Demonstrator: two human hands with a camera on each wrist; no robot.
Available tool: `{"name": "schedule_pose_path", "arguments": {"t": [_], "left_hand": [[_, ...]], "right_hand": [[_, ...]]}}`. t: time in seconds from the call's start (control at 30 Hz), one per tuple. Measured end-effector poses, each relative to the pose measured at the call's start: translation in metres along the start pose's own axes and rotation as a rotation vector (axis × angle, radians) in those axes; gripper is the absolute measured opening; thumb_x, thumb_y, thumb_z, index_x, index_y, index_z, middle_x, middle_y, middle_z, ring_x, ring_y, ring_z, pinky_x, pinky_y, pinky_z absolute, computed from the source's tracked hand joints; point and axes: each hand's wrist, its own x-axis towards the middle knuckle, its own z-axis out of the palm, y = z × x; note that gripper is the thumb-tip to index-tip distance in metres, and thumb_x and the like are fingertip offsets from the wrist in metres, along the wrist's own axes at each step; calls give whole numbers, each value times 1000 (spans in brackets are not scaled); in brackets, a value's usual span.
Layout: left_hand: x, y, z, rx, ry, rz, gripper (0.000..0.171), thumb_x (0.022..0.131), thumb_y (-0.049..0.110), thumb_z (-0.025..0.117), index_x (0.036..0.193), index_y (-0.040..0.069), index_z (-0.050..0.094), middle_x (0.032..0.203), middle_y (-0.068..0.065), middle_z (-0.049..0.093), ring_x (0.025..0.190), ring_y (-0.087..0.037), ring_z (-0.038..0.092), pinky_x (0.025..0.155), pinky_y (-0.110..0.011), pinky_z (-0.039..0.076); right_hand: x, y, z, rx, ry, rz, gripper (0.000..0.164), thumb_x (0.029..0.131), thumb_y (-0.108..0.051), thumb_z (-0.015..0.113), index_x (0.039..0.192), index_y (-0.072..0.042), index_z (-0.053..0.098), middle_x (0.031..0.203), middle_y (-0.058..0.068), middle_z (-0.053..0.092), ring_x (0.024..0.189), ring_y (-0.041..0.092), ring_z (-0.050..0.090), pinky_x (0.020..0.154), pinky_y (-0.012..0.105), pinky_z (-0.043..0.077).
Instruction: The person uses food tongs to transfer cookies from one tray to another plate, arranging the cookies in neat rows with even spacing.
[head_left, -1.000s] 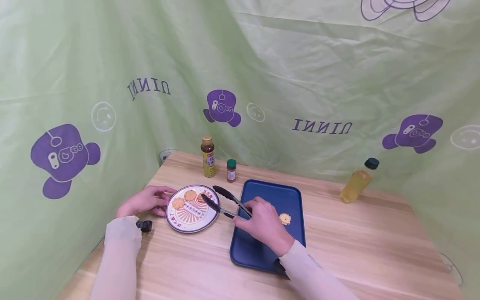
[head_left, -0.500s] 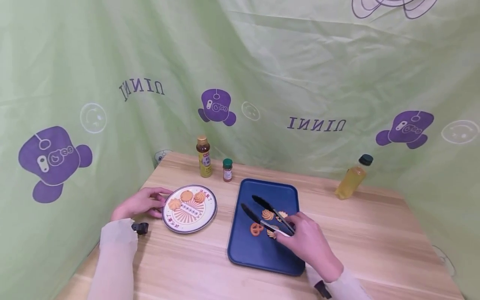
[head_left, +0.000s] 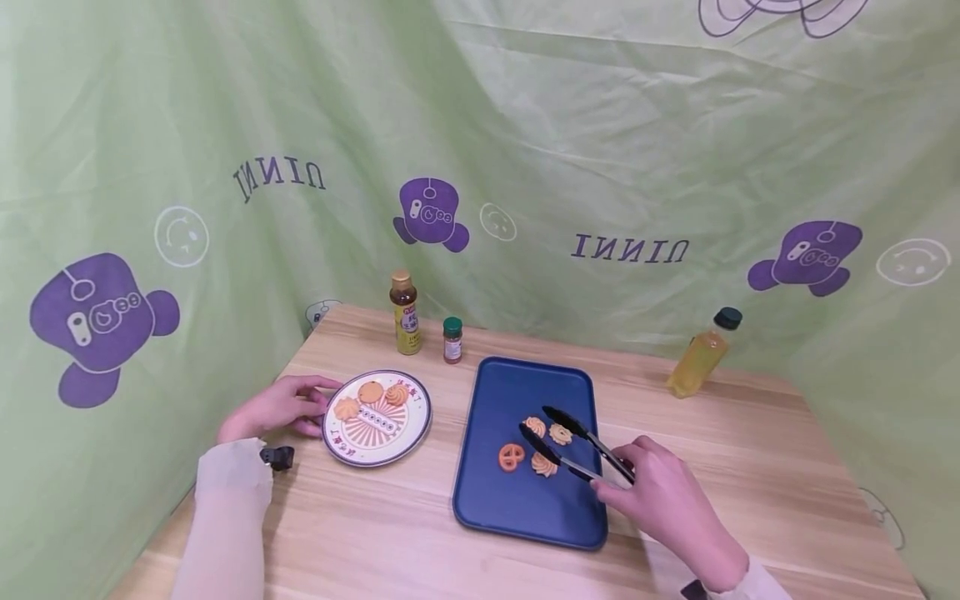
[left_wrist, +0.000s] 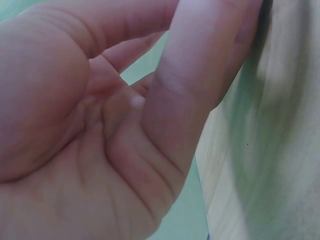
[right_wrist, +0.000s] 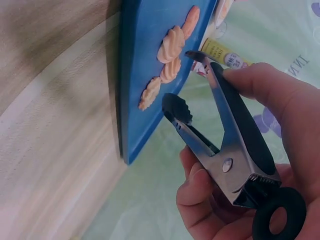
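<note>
My left hand (head_left: pixel 281 406) holds the left rim of a round patterned plate (head_left: pixel 377 455), its fingers curled at the edge; the left wrist view shows mostly palm and fingers. On the plate lie a plain round cookie (head_left: pixel 371 392), a swirl cookie (head_left: pixel 396 395) and a flower-shaped cookie (head_left: pixel 347 408). My right hand (head_left: pixel 663 492) grips black-tipped metal tongs (right_wrist: pixel 235 165). The tongs' tips are spread with nothing between them, over a blue tray (head_left: pixel 498 508). In the tray sit a pretzel-shaped cookie (head_left: pixel 512 457), two swirl cookies (head_left: pixel 543 465) and a ring-like cookie (head_left: pixel 560 433).
Behind the plate stand a gold-capped sauce bottle (head_left: pixel 407 317) and a small green-capped jar (head_left: pixel 452 342). A bottle of yellow liquid (head_left: pixel 701 360) is at the back right. Green printed cloth (head_left: pixel 525 125) hangs around the wooden table (head_left: pixel 375 533).
The tongs have moved with my right hand from over the plate to the right, across the tray. The swirl cookie by their tips stays on the plate. My left hand keeps its place.
</note>
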Motion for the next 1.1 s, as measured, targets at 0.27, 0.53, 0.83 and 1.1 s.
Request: {"name": "schedule_pose_path", "arguments": {"t": [0.27, 0.53, 0.83, 1.1], "left_hand": [[-1, 1, -1, -10, 6, 2, 58, 109, -4, 61, 163, -11, 44, 119, -22, 62, 90, -19, 75, 81, -34, 75], [-2, -2, 0, -20, 24, -36, 58, 109, -4, 61, 165, -7, 45, 121, -20, 60, 90, -20, 75, 82, -35, 75], [-2, -1, 0, -24, 17, -26, 58, 109, -5, 61, 165, -9, 43, 121, -20, 59, 90, -20, 76, 81, -36, 75], [-1, -2, 0, -12, 16, -15, 57, 108, -5, 61, 163, -10, 45, 120, -21, 61, 88, -20, 75, 79, -35, 75]], "right_hand": [[3, -7, -4, -16, -21, -9, 41, 82, -38, 95, 103, -5, 84, 86, 0, 64, 69, 12, 51, 55, 25, 40], [8, -14, -8, -25, -68, 6, 40, 83, -37, 96, 102, -4, 84, 84, 1, 63, 69, 14, 52, 57, 26, 44], [11, -18, -13, -44, -106, 21, 39, 82, -37, 97, 100, -5, 83, 81, 2, 59, 67, 16, 50, 56, 28, 41], [12, -19, -13, -43, -115, 15, 38, 83, -37, 96, 98, -5, 82, 79, 2, 55, 63, 16, 47, 52, 28, 36]]}}
